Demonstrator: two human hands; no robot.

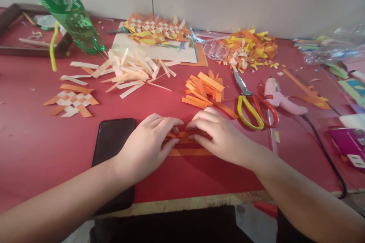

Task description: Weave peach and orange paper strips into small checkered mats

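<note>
Between my two hands is an orange paper strip (184, 135), held just above the red table. My left hand (155, 136) pinches its left end with thumb and fingers. At the other end, my right hand (209, 131) grips it the same way. Another orange strip (189, 152) lies flat on the table below them. Behind my right hand sits a pile of folded orange paper strips (203, 89). Further left is a heap of pale cream paper strips (134, 66). A woven orange and white paper fish (72, 100) lies at the left.
A black phone (114, 140) lies beside my left forearm. Scissors (253, 106) and a pink glue gun (282, 97) with a black cord are on the right. A green bottle (68, 11) stands at the back left. Paper scraps (246, 49) and woven pieces (156, 26) lie along the wall.
</note>
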